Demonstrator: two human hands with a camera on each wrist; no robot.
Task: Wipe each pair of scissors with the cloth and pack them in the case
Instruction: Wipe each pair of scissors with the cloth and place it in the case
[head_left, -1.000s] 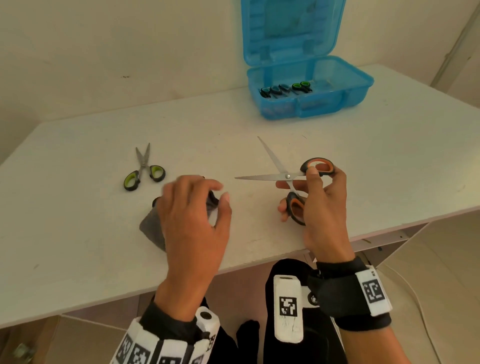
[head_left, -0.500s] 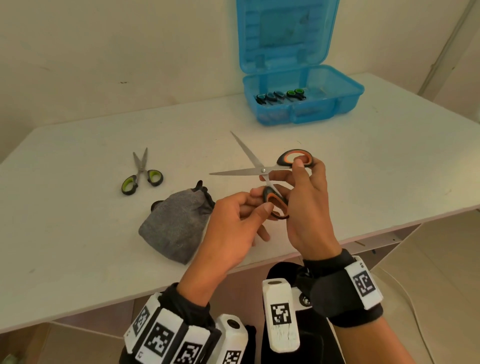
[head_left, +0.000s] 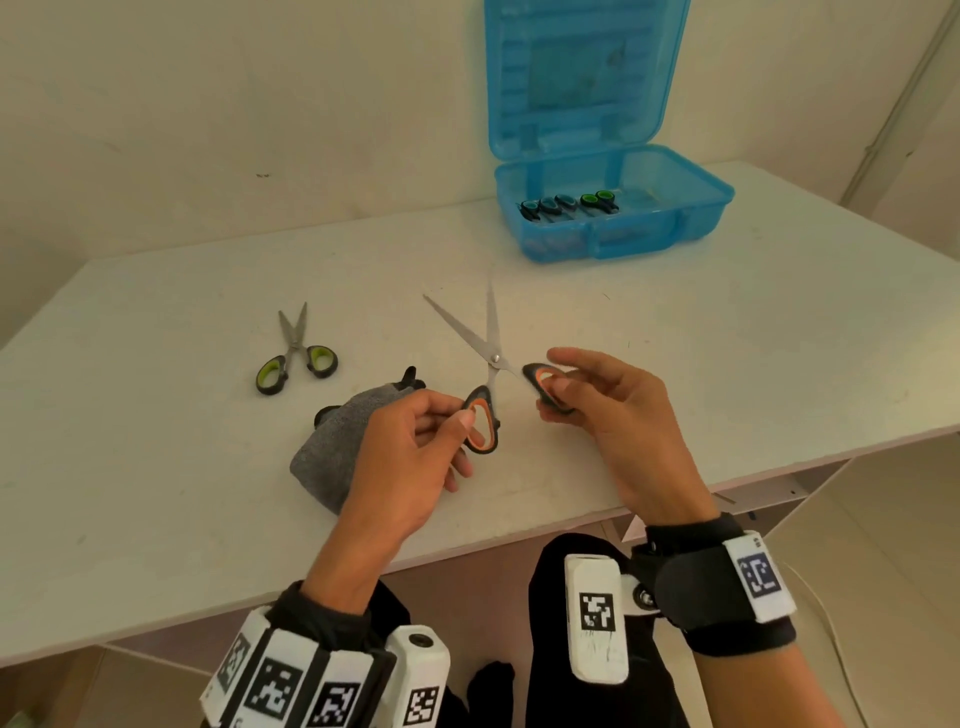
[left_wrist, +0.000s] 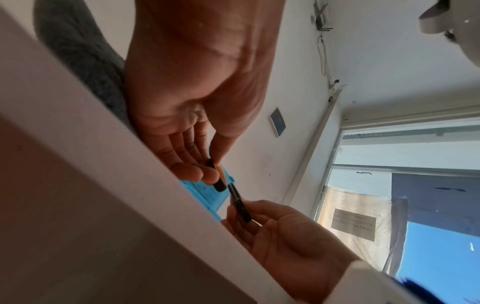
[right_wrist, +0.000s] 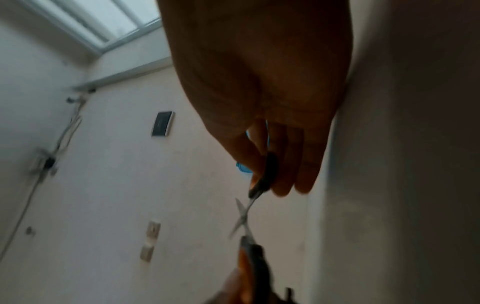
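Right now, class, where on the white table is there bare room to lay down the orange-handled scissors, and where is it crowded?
Bare: the white table between the open blue plastic case and the right hand; also left of the small green-handled scissors. Crowded: the near middle, where the crumpled grey cloth, the left hand and the orange-handled scissors sit close together.

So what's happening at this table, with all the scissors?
A person is cleaning scissors and packing them away. Right now both hands hold the orange-handled scissors above the table, blades open: the left hand pinches one handle loop, the right hand the other. The grey cloth lies on the table under the left hand, not in use. A green-handled pair waits on the table to the left. The open blue case at the back already holds several pairs.
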